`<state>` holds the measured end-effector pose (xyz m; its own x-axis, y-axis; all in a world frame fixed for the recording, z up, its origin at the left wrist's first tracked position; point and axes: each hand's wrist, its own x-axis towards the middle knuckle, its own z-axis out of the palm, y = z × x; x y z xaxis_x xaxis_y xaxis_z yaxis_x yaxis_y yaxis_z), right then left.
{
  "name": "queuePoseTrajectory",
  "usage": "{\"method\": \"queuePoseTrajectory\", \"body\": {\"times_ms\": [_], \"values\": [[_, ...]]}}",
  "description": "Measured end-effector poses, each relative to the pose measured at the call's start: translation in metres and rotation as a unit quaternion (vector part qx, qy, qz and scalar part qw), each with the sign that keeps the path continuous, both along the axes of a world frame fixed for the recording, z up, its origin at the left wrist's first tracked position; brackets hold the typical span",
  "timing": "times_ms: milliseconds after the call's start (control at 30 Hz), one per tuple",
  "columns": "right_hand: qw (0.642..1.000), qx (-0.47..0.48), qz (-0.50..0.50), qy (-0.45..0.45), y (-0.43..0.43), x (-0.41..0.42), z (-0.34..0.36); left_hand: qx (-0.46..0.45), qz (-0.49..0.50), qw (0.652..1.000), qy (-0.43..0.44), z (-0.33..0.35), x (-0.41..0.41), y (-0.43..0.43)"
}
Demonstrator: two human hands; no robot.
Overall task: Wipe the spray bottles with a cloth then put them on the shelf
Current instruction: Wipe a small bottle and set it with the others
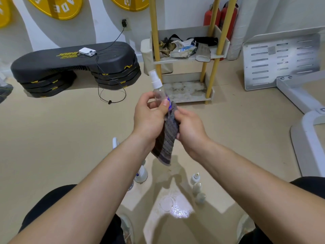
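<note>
Hands meet in mid-air above the floor [70,138]. The left hand [149,118] has its grip curled round a clear spray bottle [158,90], thumb pressed on its side, the white nozzle tilted up and to the left. The right hand [190,128] has its grip pinching a grey striped cloth [168,140] against the bottle's lower part; the cloth hangs down between the wrists. The shelf [186,58] with yellow posts stands beyond. Three small bottles [196,188] stand on the floor below.
</note>
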<state>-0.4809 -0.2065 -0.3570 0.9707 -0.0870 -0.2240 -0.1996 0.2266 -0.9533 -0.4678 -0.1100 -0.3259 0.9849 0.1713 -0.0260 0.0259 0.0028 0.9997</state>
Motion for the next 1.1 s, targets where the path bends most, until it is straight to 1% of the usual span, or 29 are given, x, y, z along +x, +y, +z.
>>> {"method": "queuePoseTrajectory", "body": {"times_ms": [33,67,100,167,267,367,400,500,533,600,667,700,767,800,867,967,1033,1100], "values": [[0.995,0.087,-0.014,0.05,-0.007,0.005,0.009,0.054,-0.013,0.998,-0.026,-0.001,-0.001,0.0],[0.984,0.149,-0.02,0.092,-0.015,0.009,0.017,0.108,-0.03,0.992,-0.053,-0.003,0.0,0.0],[0.976,0.18,-0.017,0.118,-0.024,0.012,0.023,0.153,-0.051,0.984,-0.074,-0.003,0.0,0.0],[0.972,0.19,0.011,0.14,-0.032,0.014,0.029,0.217,-0.085,0.967,-0.1,-0.003,0.0,-0.001],[0.987,0.085,0.015,0.133,-0.034,0.013,0.023,0.285,-0.085,0.945,-0.136,-0.005,0.0,-0.001],[0.993,0.01,-0.031,0.113,-0.03,0.011,0.017,0.304,-0.067,0.94,-0.139,-0.008,-0.002,-0.002],[0.992,0.008,-0.044,0.116,-0.028,0.01,0.015,0.292,-0.063,0.945,-0.13,-0.01,-0.003,-0.003],[0.987,0.073,-0.046,0.132,-0.024,0.004,0.016,0.222,-0.056,0.969,-0.095,-0.017,-0.006,-0.005],[0.988,0.078,-0.038,0.126,-0.024,0.004,0.016,0.227,-0.055,0.968,-0.095,-0.018,-0.008,-0.004],[0.994,0.018,-0.017,0.105,-0.025,0.002,0.015,0.27,-0.054,0.954,-0.12,-0.019,-0.012,-0.003],[0.993,-0.074,-0.014,0.092,-0.026,0.002,0.009,0.297,-0.051,0.943,-0.142,-0.022,-0.018,-0.002],[0.989,-0.119,-0.016,0.087,-0.024,0.001,0.003,0.3,-0.047,0.942,-0.14,-0.025,-0.019,0.0],[0.977,-0.194,-0.02,0.083,-0.018,0.001,-0.015,0.312,-0.032,0.943,-0.112,-0.035,-0.022,0.008],[0.974,-0.211,-0.02,0.083,-0.015,0.001,-0.025,0.316,-0.024,0.944,-0.09,-0.043,-0.024,0.014],[0.972,-0.223,0.004,0.076,-0.009,0.0,-0.043,0.296,-0.006,0.955,-0.037,-0.061,-0.03,0.023],[0.974,-0.209,0.04,0.084,-0.003,-0.003,-0.067,0.268,0.032,0.962,0.033,-0.093,-0.041,0.033],[0.975,-0.177,0.036,0.132,0.0,-0.007,-0.084,0.236,0.064,0.966,0.089,-0.118,-0.05,0.035],[0.97,-0.147,0.033,0.192,0.005,-0.016,-0.105,0.217,0.095,0.959,0.155,-0.147,-0.06,0.036]]}}
